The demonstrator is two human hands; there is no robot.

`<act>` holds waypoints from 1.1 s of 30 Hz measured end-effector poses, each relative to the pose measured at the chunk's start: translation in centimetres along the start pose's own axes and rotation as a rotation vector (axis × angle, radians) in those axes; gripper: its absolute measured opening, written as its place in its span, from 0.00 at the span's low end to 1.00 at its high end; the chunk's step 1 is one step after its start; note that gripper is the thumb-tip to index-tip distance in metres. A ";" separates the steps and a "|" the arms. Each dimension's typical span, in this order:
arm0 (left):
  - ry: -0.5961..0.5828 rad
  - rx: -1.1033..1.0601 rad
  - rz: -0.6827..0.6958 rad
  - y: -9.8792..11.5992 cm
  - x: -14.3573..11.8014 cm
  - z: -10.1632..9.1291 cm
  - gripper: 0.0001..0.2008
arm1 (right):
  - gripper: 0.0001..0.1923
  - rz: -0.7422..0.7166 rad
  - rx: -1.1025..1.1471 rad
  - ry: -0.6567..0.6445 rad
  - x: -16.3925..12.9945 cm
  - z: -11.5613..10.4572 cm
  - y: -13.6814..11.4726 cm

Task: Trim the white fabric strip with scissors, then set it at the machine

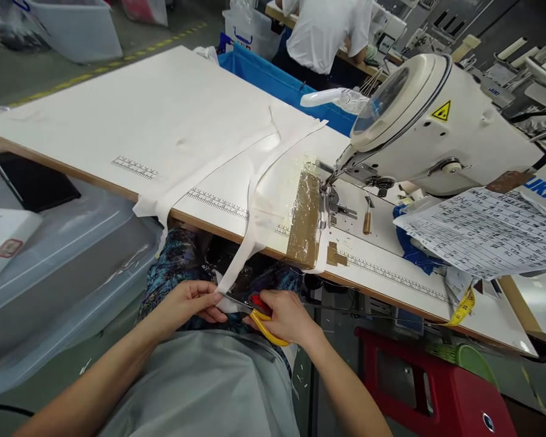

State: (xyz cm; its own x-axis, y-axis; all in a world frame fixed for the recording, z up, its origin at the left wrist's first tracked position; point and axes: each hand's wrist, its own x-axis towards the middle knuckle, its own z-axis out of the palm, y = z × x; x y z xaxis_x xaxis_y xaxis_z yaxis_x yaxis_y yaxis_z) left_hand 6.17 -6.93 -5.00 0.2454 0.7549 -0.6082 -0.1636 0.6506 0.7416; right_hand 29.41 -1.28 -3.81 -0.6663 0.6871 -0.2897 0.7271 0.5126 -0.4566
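Note:
Over my lap, my left hand [199,301] pinches the end of a white fabric strip [236,268] that hangs off the table edge. My right hand [279,315] grips scissors [266,328] with yellow and red handles. Their blades point left and reach the strip right beside my left fingertips. Whether the blades are apart is too small to tell. From my hands the strip runs up onto the white table [131,97], where more white fabric [209,176] lies in long curved pieces.
A sewing machine [437,121] stands on the right, with a handwritten sheet [486,227] and a yellow tape measure [463,308] near it. A small wooden-handled tool [367,222] lies by the needle. Plastic bins [73,273] are at left, a red stool [437,388] at lower right. A person [325,36] sits beyond.

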 end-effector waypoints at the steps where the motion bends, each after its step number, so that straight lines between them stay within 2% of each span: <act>1: 0.000 0.006 0.005 0.0 -0.1 0.0 0.24 | 0.25 -0.009 0.002 0.012 0.0 0.2 0.1; 7: -0.009 0.041 0.006 0.0 -0.3 0.6 0.23 | 0.25 -0.053 -0.033 0.082 -0.6 0.4 0.1; 12: -0.005 0.090 -0.008 0.1 -0.4 1.2 0.23 | 0.23 -0.042 -0.032 0.071 -0.4 0.8 0.1; 16: -0.009 0.180 0.002 -0.4 -0.4 -0.1 0.23 | 0.20 -0.027 0.060 0.071 -0.5 1.8 0.9; 18: 0.100 0.324 0.108 -0.4 -0.2 -1.2 0.26 | 0.20 -0.006 0.117 0.086 -0.8 2.3 1.2; 21: 0.408 0.599 0.393 0.6 0.7 -1.9 0.28 | 0.21 0.030 0.187 0.129 -1.6 3.1 1.2; 22: 0.463 0.665 0.485 1.2 1.2 -1.8 0.26 | 0.21 0.038 0.214 0.149 -2.0 3.4 1.1; 24: 0.434 0.721 0.625 2.3 2.4 -0.9 0.21 | 0.20 0.061 0.284 0.205 -2.7 3.8 0.8; 26: 0.354 0.681 0.682 2.9 3.4 -0.1 0.16 | 0.20 0.101 0.365 0.269 -3.5 4.1 0.6; 27: 0.347 0.636 0.667 2.9 3.7 -0.1 0.16 | 0.19 0.127 0.399 0.296 -4.0 4.2 0.6; 29: 0.403 0.511 0.551 1.9 4.1 -1.1 0.18 | 0.19 0.181 0.456 0.340 -5.0 4.3 0.8; 31: 0.519 0.427 0.356 0.1 3.9 -3.5 0.19 | 0.18 0.231 0.508 0.383 -6.1 4.5 1.5; 33: 0.639 0.498 0.180 -1.7 3.2 -6.0 0.19 | 0.18 0.261 0.560 0.410 -6.8 4.6 2.2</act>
State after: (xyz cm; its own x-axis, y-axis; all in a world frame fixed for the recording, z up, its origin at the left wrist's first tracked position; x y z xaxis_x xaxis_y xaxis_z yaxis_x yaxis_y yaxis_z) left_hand 1.54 -5.15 -9.94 -0.3593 0.8430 -0.4004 0.3308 0.5162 0.7900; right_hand 34.80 -7.20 -6.72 -0.2881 0.9441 -0.1604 0.5876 0.0420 -0.8081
